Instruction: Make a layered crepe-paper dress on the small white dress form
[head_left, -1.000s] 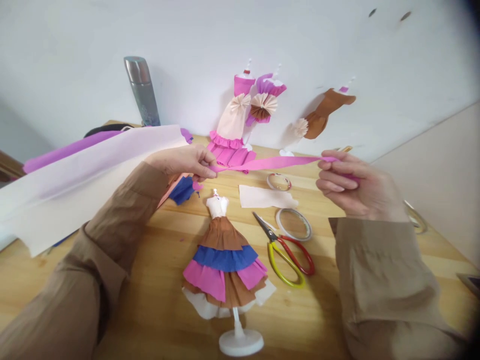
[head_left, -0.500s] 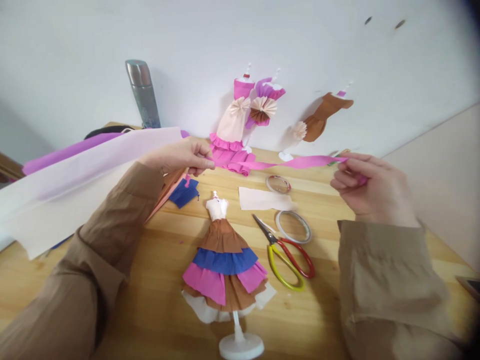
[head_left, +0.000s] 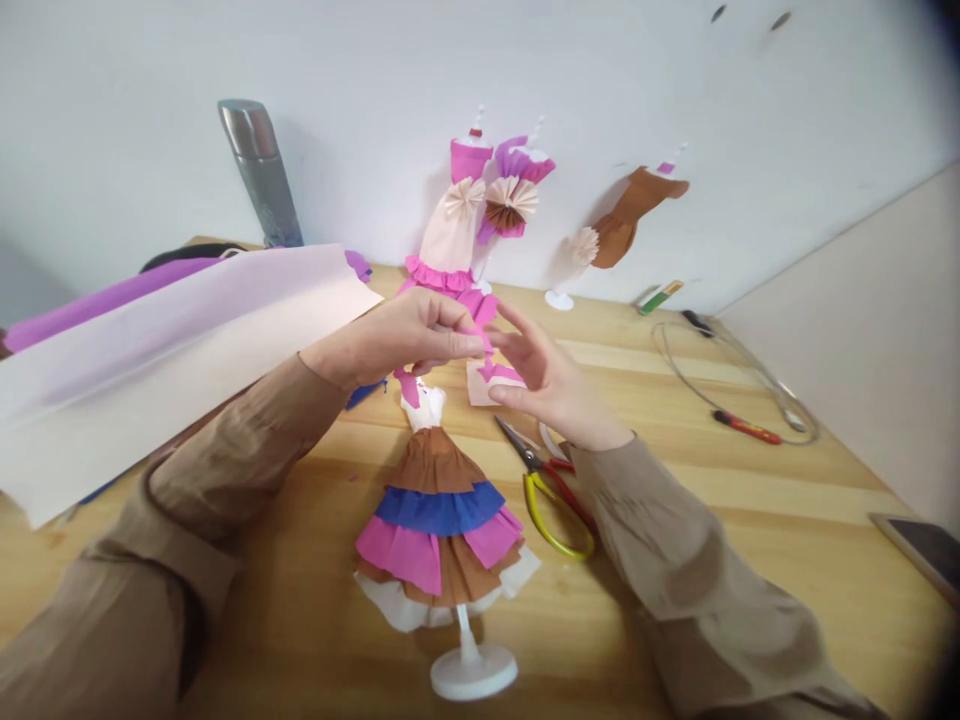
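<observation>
My left hand [head_left: 405,340] and my right hand [head_left: 536,375] meet above the table, both pinching a folded pink paper strip [head_left: 484,355]. One end of the strip hangs below my left fingers, and a bit of it lies in my right palm. Just beneath stands a small mannequin with a white bodice [head_left: 422,405] and a layered paper skirt [head_left: 439,530] in brown, blue, pink and white, on a white round stand [head_left: 474,672].
Scissors with red and yellow handles [head_left: 551,490] lie right of the skirt. A large pale pink paper sheet [head_left: 172,350] spreads at left, a steel flask [head_left: 259,170] behind it. Three dressed mannequins [head_left: 487,210] stand by the wall. A wire loop [head_left: 739,375] and a phone [head_left: 926,550] lie at right.
My right hand has moved left to meet my left hand, so the pink strip that was stretched out between them is now folded together. The view has shifted slightly right.
</observation>
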